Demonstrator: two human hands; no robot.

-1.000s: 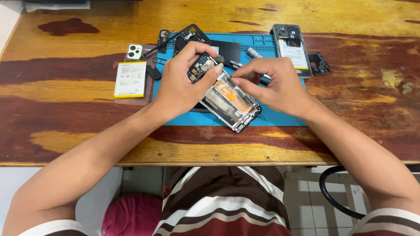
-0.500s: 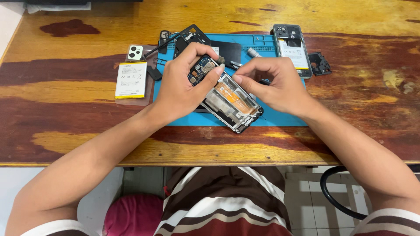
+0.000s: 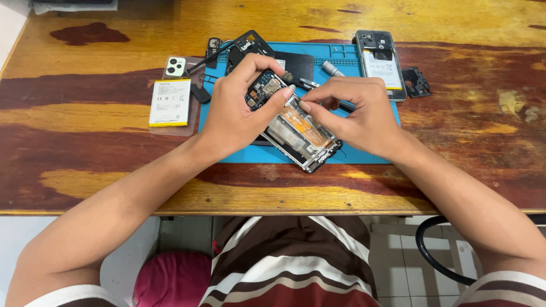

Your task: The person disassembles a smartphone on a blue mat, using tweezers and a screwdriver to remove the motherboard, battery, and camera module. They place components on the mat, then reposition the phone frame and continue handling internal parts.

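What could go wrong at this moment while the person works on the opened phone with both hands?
1. The opened phone lies tilted, with its lower corner past the edge of the blue mat; a push from the left hand might slide it onto the wood.
2. The right hand pinches something small over the bare circuit board; a slip could perhaps scratch it.
3. The loose battery could be knocked by the left forearm.

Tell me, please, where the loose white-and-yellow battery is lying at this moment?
In the head view the battery lies flat on the wooden table, left of the blue mat and the left hand, just below a small white camera cover.
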